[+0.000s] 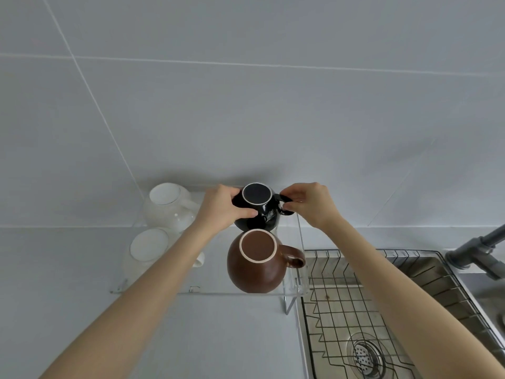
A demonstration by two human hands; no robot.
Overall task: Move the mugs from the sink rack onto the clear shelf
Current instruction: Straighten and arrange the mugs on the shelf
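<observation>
A black mug (259,207) stands upside down at the back right of the clear shelf (207,292). My left hand (222,207) grips its body from the left. My right hand (310,203) pinches its handle from the right. In front of it a brown mug (254,262) sits upside down, handle pointing right. Two white mugs rest inverted on the shelf's left side, one at the back (169,206), one at the front (149,248) partly hidden by my left forearm. The wire sink rack (341,305) at lower right holds no mugs.
The steel sink (426,272) with its drain strainer (364,354) lies under the rack. A grey faucet (481,251) stands at the right edge. A grey tiled wall rises behind the shelf, and pale countertop spreads below it.
</observation>
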